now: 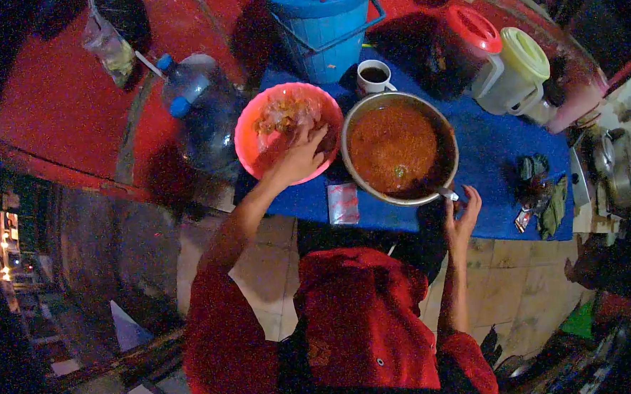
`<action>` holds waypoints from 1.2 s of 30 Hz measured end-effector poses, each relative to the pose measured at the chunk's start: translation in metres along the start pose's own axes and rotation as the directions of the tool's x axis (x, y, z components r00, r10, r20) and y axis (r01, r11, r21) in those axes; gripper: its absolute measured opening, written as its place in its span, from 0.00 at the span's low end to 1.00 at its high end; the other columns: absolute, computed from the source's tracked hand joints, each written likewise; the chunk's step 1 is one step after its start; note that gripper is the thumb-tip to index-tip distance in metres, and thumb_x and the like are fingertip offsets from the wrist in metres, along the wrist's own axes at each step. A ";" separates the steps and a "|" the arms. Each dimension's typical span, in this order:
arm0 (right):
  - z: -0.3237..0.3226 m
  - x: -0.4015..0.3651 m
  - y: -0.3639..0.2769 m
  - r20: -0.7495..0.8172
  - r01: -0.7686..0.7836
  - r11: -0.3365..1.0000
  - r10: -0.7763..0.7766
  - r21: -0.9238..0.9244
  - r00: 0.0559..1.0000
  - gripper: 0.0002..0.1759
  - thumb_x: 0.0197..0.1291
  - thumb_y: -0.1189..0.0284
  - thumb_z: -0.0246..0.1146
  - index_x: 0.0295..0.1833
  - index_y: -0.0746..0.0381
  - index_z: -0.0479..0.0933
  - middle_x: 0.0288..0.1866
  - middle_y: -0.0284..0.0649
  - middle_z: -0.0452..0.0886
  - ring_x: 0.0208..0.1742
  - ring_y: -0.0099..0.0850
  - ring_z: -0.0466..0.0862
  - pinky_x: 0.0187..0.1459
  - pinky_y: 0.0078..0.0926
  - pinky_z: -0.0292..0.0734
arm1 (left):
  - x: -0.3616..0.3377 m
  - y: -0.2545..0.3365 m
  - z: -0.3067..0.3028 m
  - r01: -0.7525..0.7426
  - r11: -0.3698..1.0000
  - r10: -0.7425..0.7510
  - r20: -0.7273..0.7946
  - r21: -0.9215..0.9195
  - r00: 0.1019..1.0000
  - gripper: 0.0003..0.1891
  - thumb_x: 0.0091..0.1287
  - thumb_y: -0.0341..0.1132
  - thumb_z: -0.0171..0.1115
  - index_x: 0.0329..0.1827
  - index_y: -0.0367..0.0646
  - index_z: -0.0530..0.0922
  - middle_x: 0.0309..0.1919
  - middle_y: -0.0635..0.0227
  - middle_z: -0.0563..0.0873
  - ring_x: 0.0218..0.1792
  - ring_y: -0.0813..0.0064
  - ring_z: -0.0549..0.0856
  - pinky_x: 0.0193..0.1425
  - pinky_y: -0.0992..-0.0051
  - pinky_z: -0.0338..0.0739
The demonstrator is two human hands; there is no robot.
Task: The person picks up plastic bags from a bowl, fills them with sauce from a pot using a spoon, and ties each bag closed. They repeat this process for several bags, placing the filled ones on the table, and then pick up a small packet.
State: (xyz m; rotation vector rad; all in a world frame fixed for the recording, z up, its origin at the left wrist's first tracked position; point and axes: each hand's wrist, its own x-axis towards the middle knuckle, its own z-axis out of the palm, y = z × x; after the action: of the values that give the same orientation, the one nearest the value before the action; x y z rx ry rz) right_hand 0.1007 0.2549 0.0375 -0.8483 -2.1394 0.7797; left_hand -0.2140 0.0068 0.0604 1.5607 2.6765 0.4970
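My left hand [304, 155] reaches into a pink bowl [243, 140], its fingers spread over pieces of food [286, 113] that look like raw meat. Whether the fingers touch the pieces is hard to tell. To the right of the bowl is a metal pot [454, 162] of orange-red sauce or broth [391, 146]. My right hand [462, 207] is at the pot's short handle [447, 193] on the near right side, with the fingers curled around its end. A white cup [374, 85] of dark liquid stands behind the pot.
The blue table [488, 152] carries a blue bucket [325, 43], pitchers with a red lid [474, 28] and a yellow lid [526, 54], a small packet [343, 203] at the front edge and dark bags [532, 178] at right. Large bottles [204, 106] stand left of the bowl.
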 end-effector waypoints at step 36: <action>0.009 -0.092 -0.101 0.806 -0.782 -0.246 0.339 0.573 0.484 0.32 0.66 0.41 0.48 0.60 0.55 0.71 0.57 0.37 0.76 0.58 0.36 0.76 0.58 0.38 0.73 | -0.070 0.203 0.016 0.086 0.646 0.038 0.145 -0.759 0.989 0.19 0.60 0.31 0.61 0.55 0.39 0.74 0.53 0.57 0.79 0.51 0.61 0.81 0.56 0.64 0.77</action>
State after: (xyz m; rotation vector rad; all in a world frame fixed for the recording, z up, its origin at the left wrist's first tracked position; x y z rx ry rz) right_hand 0.1107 0.1223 0.0707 -0.9147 -0.5874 2.6840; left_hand -0.0045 0.0443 0.0892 1.2071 1.9101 1.2502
